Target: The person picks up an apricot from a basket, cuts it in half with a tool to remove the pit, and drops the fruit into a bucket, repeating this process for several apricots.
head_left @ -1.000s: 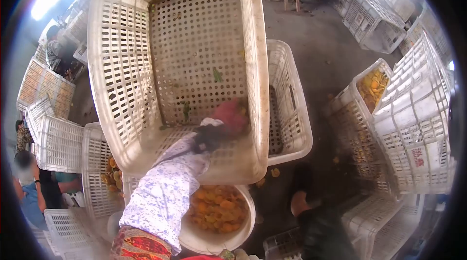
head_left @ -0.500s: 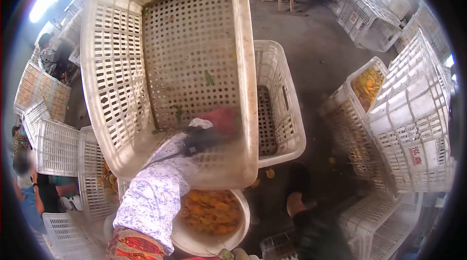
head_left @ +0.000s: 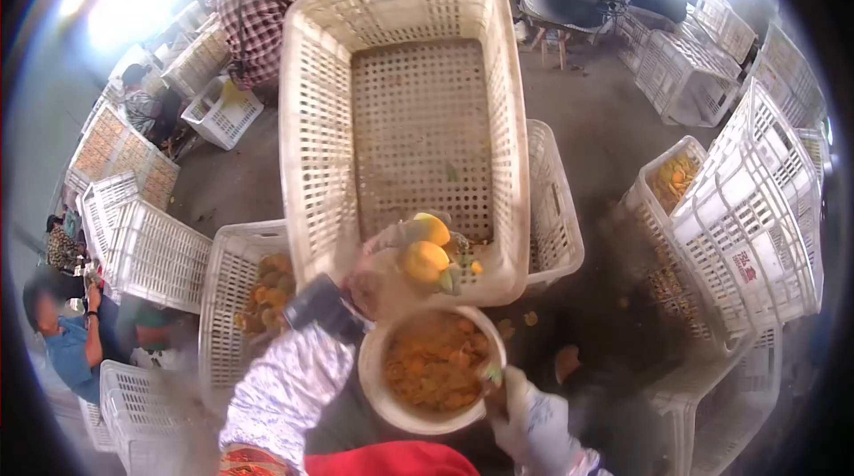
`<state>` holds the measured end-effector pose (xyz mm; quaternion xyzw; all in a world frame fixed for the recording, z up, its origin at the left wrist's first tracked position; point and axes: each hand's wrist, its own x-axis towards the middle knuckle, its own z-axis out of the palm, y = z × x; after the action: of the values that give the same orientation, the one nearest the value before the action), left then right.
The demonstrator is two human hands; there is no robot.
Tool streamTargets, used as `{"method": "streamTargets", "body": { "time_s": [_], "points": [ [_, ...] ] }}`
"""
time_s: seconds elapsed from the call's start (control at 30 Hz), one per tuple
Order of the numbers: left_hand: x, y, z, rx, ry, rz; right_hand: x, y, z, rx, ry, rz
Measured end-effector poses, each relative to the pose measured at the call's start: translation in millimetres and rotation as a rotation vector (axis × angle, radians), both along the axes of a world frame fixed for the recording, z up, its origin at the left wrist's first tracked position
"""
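A large white crate [head_left: 405, 289] with slatted sides stands tilted in front of me. Two yellow-orange fruits [head_left: 424, 261] with green leaves are at its near end. My left hand [head_left: 369, 270], smeared by motion, is beside them at the near left corner; its fingers are not clear. Below the crate, a round white bucket [head_left: 374, 391] holds many orange pieces [head_left: 436, 360]. At the bucket's right rim is my right hand [head_left: 534, 423] in a pale glove, its fingers closed near a small green leaf; what they hold is too blurred to name.
Another crate [head_left: 556, 200] stands behind on the right. Crates with orange fruit [head_left: 267, 294] are left and right [head_left: 673, 175]. Stacked crates [head_left: 743, 236] rise at far right. A person in blue [head_left: 67, 347] sits left; another in checks [head_left: 258, 18] is farther back.
The large crate now appears farther right and lower. Two fruits show at its near end. My left hand has drawn back from inside the crate, and my gloved right hand has come into view.
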<state>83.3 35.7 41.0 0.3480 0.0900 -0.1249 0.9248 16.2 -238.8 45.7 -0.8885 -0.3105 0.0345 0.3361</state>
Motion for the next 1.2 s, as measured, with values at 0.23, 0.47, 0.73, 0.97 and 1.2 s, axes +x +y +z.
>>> {"method": "streamTargets", "body": {
  "time_s": [0.23,0.47,0.73,0.97,1.2],
  "points": [
    [-97,-64,-15,0.466,-0.128,0.216,-10,19,12,0.088,-0.103,0.011],
    [-136,-64,-4,0.174,0.080,0.174,-20,19,0,-0.124,-0.151,0.157],
    [-139,-60,-35,1.008,-0.261,0.296,-26,23,13,-0.118,-0.076,0.208],
    [-136,-57,-32,1.193,-0.288,0.145,-22,22,4,-0.027,-0.199,0.193],
    [-137,-58,-33,0.544,-0.254,0.177,-24,33,3,0.010,-0.179,0.181]
  ]
}}
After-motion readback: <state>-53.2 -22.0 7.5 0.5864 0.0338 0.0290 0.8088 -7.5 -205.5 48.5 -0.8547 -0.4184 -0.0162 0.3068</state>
